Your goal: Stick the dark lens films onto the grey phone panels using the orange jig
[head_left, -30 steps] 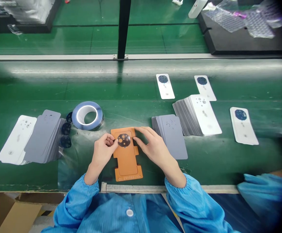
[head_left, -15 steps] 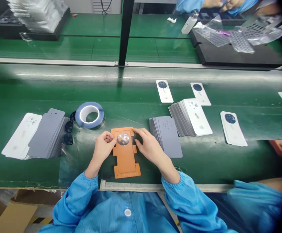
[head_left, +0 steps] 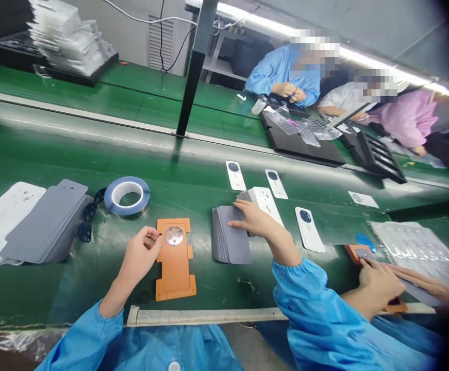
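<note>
An orange fixture plate point(head_left: 173, 275) lies flat in front of me, with a silvery round disc with holes point(head_left: 174, 236) at its upper end. My left hand point(head_left: 141, 252) is at the plate's upper left edge, its fingers curled and pinched; whatever is in the pinch is too small to make out. To the right, my right hand point(head_left: 257, 219) reaches over a fanned stack of grey phone-shaped sheets point(head_left: 234, 242), thumb and fingers apart. Its fingertips are at the upper end of the top sheet. Behind that hand stands a stack of white phone-shaped sheets point(head_left: 268, 203), partly covered.
On the left lie more white sheets point(head_left: 3, 219), grey sheets point(head_left: 42, 226), dark round pieces point(head_left: 87, 221) and a blue tape roll point(head_left: 144, 193). White sheets with dark discs point(head_left: 310, 232) lie at right. A co-worker's hands point(head_left: 381, 283) work on the far right.
My right hand has left the orange plate and moved right to the grey stack. My left hand has shifted from the disc to the plate's left edge. The view has tilted and turned right.
</note>
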